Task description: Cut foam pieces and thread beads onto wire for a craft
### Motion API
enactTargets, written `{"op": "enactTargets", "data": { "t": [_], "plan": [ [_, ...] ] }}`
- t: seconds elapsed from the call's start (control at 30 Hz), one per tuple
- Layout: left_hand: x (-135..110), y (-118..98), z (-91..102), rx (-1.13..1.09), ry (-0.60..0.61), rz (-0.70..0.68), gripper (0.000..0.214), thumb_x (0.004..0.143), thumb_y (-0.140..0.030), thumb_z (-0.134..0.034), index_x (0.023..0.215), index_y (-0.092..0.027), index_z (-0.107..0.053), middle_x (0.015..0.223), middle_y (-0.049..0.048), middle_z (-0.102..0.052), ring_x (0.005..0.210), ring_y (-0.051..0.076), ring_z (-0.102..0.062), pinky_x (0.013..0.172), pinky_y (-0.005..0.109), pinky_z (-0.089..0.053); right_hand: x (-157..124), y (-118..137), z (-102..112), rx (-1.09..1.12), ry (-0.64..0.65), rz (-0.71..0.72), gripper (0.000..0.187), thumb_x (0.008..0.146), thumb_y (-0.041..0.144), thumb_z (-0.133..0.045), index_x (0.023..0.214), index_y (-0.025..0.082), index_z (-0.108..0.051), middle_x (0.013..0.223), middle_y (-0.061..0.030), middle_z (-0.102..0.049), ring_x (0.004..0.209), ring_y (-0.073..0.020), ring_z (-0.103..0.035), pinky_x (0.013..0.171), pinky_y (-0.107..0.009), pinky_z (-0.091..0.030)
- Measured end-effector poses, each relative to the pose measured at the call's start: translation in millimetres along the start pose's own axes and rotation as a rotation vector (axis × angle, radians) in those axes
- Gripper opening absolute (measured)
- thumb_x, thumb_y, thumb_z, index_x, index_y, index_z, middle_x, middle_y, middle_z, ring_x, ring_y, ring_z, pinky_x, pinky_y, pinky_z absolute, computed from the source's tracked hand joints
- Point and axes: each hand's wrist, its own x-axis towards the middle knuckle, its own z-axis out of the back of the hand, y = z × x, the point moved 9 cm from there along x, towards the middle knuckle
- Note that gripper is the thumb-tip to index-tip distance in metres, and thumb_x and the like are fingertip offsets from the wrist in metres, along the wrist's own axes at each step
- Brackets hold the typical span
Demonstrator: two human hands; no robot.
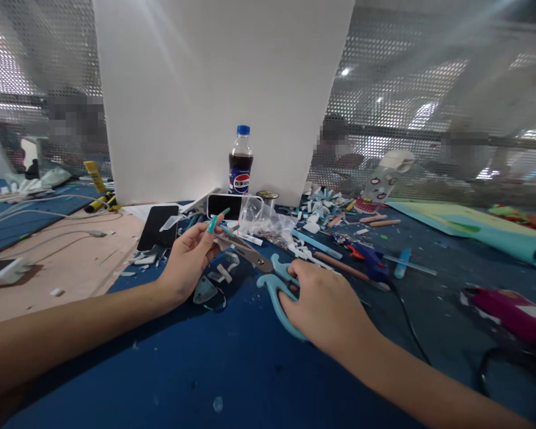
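My right hand (326, 298) grips light-blue-handled scissors (277, 292) through their loops, the metal blades pointing up and left. At the blade tips, my left hand (190, 256) has its thumb and fingers pinched together, long teal nails showing. Whatever lies in that pinch is too small to make out. Below the left fingers, a small translucent grey-blue piece (205, 290) with a thin dark loop rests on the blue table (178, 375). Pale scraps (224, 273) are strewn beside it.
Behind the hands stand a cola bottle (241, 164), a phone (226, 206) and a clear plastic bag (268, 220). Another dark phone (158, 228) lies left. To the right are a blue glue gun (370, 260) with a cord, sticks, a patterned cup (382, 179) and a magenta tool (509, 313).
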Motion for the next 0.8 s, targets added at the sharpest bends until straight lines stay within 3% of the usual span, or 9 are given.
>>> {"op": "enactTargets", "data": {
  "t": [0.2, 0.6, 0.8],
  "plan": [
    [-3, -2, -5.8, -0.063, 0.050, -0.021, 0.014, 0.078, -0.029, -0.063, 0.072, -0.017, -0.058, 0.131, 0.0035, -0.052, 0.090, 0.016, -0.063, 0.078, 0.031, -0.054, -5, 9, -2, -0.014, -0.012, -0.007, 0.018, 0.076, 0.029, -0.052, 0.081, 0.013, -0.056, 0.070, -0.0080, -0.059, 0.055, -0.0172, -0.055, 0.045, -0.025, -0.035],
    [-4, -2, -5.3, -0.025, 0.046, -0.003, 0.007, 0.076, -0.027, -0.062, 0.071, -0.023, -0.065, 0.122, 0.0014, -0.059, 0.086, 0.016, -0.063, 0.070, 0.030, -0.055, -13, 26, 6, -0.226, -0.238, 0.128, 0.016, 0.071, 0.026, -0.057, 0.073, 0.011, -0.055, 0.062, -0.0077, -0.056, 0.056, -0.0200, -0.059, 0.044, -0.024, -0.038],
    [-5, 1, -6.6, -0.070, 0.069, 0.015, 0.008, 0.076, -0.025, -0.062, 0.071, -0.022, -0.067, 0.128, 0.0010, -0.054, 0.088, 0.017, -0.063, 0.072, 0.031, -0.055, -17, 32, 8, -0.307, -0.296, 0.142, 0.012, 0.071, 0.023, -0.056, 0.071, 0.011, -0.055, 0.060, -0.0077, -0.056, 0.054, -0.0198, -0.060, 0.043, -0.023, -0.039]
  ]
}}
